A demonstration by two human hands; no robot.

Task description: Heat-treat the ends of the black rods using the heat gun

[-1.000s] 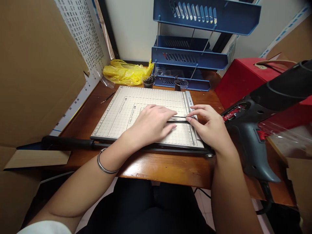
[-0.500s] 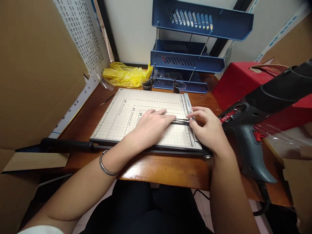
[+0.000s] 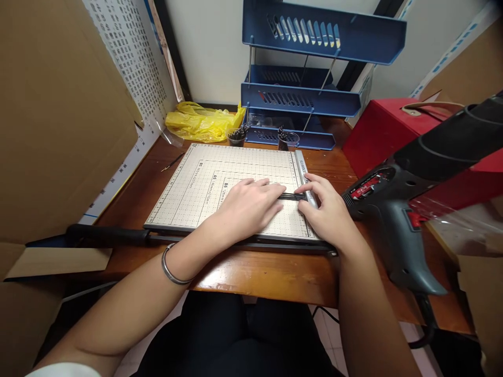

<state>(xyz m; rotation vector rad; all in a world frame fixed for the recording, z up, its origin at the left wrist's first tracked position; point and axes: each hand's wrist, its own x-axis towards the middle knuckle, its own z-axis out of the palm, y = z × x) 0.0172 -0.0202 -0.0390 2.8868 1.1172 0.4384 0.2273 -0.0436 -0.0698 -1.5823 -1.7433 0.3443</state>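
Note:
A grey gridded paper cutter board (image 3: 204, 183) lies on the wooden desk (image 3: 267, 272). Several thin black strips (image 3: 293, 196) lie side by side across its right part, their ends against the ruler edge (image 3: 305, 175). My left hand (image 3: 245, 207) lies flat on the strips, fingers stretched out and pressing them down. My right hand (image 3: 328, 212) rests at the ruler edge, its curled fingertips touching the strips' right ends. The cutter's black handle (image 3: 106, 234) lies down along the board's front edge.
A grey and black heat gun (image 3: 404, 209) stands right of the board, beside a red box (image 3: 393, 131). Blue stacked trays (image 3: 306, 94), two small cups of black pieces (image 3: 238, 135) and a yellow bag (image 3: 200, 121) are at the back. Cardboard (image 3: 58, 115) stands on the left.
The loose strips have been drawn together into a tight bundle. My right hand has shifted slightly left and lower against the ruler edge; my left hand stays flat on the strips.

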